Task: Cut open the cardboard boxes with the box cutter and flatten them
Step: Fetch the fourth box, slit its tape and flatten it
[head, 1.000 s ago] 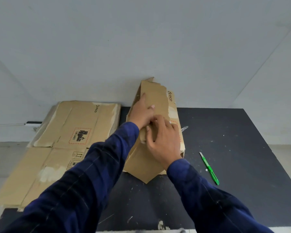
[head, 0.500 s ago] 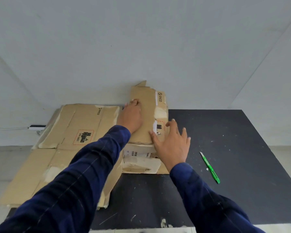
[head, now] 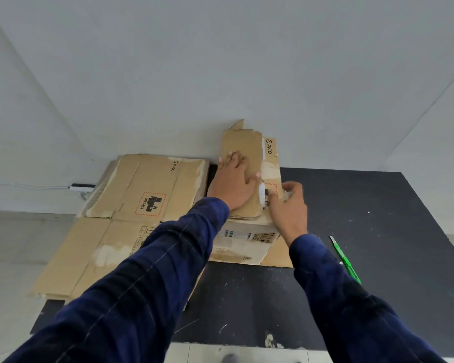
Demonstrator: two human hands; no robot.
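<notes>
Creased cardboard box (head: 243, 145) under flat left hand (head: 233, 184); right hand (head: 288, 208) grips edge.

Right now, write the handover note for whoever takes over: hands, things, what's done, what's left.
Left hand lies flat, pressing the box down.
Right hand has its fingers curled round the box's right edge.
The box sits on the black table, folded over but not flat.
The box cutter lies unheld on the table, right of the right arm.
Done: flattened cardboard lies to the left.
Left: press this box flat.
</notes>
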